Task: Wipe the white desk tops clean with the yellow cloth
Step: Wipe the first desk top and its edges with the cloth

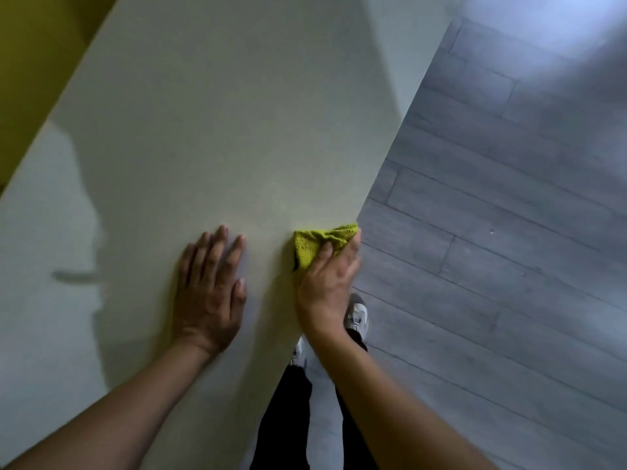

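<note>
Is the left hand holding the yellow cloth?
No, the left hand lies flat and bare on the white desk top, while the right hand presses the yellow cloth at the desk edge.

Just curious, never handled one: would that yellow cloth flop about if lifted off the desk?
Probably floppy: the yellow cloth lies bunched and creased under the right hand. It looks thin, so likely light. Its nubbly weave should drag rather than slip on the white desk top.
</note>
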### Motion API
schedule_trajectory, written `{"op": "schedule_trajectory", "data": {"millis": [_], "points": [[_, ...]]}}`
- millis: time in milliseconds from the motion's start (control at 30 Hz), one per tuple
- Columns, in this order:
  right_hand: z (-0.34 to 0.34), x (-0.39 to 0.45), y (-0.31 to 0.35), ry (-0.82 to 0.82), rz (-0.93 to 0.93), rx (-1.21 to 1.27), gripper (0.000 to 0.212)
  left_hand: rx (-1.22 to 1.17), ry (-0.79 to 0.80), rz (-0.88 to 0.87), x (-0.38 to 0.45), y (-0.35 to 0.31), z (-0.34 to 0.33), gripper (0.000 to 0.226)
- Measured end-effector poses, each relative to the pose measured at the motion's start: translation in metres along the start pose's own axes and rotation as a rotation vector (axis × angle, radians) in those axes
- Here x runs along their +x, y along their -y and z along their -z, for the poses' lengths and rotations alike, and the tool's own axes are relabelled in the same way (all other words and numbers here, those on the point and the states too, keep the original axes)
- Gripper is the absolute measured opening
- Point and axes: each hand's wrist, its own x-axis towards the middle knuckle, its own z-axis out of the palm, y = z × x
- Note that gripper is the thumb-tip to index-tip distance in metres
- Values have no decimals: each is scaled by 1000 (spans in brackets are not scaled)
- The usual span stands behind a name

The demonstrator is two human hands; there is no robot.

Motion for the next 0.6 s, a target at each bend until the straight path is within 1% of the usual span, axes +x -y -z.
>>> {"op": "schedule_trajectory", "data": {"millis": [100,233,333,433,533,600], "points": [[-3,29,12,-45,-25,-7,62,-3,0,5,2,0,-2,61],[16,120,61,-145,-40,26,59,-8,-18,6,1,1,-4,61],[23,149,80,-159,-40,29,58,-13,-29,2,1,2,-5,62],[9,110,55,-175,0,35,57,-13,-42,6,0,2,-6,62],[-11,22,2,-146,45,69,56,-15,-52,3,0,2,-7,61],[-20,-27,-20,-120,39,63,56,-18,-59,4,0,1,-6,60]]}}
